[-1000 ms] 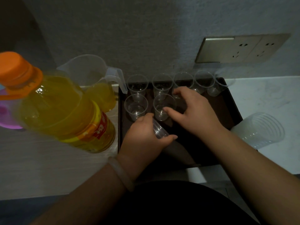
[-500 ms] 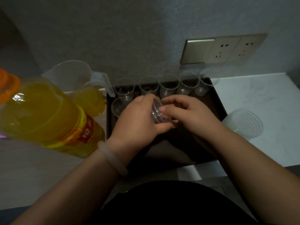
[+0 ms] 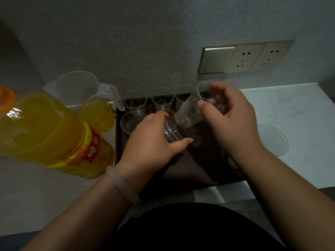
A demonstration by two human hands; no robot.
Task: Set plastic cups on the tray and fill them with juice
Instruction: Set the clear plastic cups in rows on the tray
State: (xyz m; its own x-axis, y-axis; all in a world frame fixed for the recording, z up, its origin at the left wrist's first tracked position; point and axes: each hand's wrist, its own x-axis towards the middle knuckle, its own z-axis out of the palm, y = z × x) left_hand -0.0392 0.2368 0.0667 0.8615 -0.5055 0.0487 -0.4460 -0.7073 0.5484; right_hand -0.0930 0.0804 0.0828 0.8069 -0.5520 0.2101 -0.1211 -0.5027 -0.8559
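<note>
1. Gripping a stack of clear cups (image 3: 171,132) in the left hand (image 3: 152,140), fingers curled round it, low over the dark tray (image 3: 118,147).
2. Pinching a single cup (image 3: 190,113) in the right hand (image 3: 230,116), tilted; pulled clear of the stack, where both hands met half a second ago.
3. Raised now near the back row of empty cups (image 3: 161,99) on the tray.
4. Left of the tray as before: juice bottle (image 3: 54,134), pitcher (image 3: 78,91).

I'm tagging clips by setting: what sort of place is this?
Probably a home or hotel-room counter: a wall socket panel, a pale countertop against the wall, and a juice bottle beside a tray of plastic cups.
</note>
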